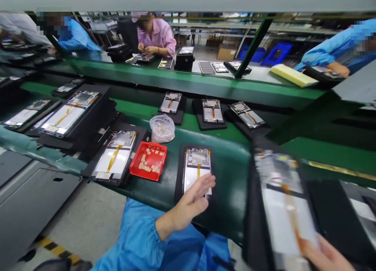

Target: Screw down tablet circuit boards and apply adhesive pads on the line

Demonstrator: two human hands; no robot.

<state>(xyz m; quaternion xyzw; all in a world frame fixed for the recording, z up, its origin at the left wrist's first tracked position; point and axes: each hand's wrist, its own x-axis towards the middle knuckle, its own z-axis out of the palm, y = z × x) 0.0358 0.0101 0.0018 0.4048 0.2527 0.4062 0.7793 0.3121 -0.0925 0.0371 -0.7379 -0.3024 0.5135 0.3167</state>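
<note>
My left hand (pixel 190 204) is over the lower part of an opened tablet (pixel 192 159) on a black foam pad, fingers stretched out and nothing gripped. The tablet shows a circuit board, silver battery packs and an orange ribbon cable. At the lower right, my right hand (pixel 326 253) has its fingers closed on the near edge of another opened tablet (pixel 284 208), which is smeared by motion. Black foam (pixel 255 224) lies beneath that one. Left of the middle tablet sits a red tray (pixel 135 172) with small pale pieces, near a clear plastic bag (pixel 162 129) of small parts.
More opened tablets (pixel 114 155) rest on black foam stacks to the left. Others, such as one tablet (pixel 212 110), lie on the green belt (pixel 188 124) behind. A green post (pixel 311 118) slants across the right. Across the line, co-workers (pixel 158 36) sit at a bench.
</note>
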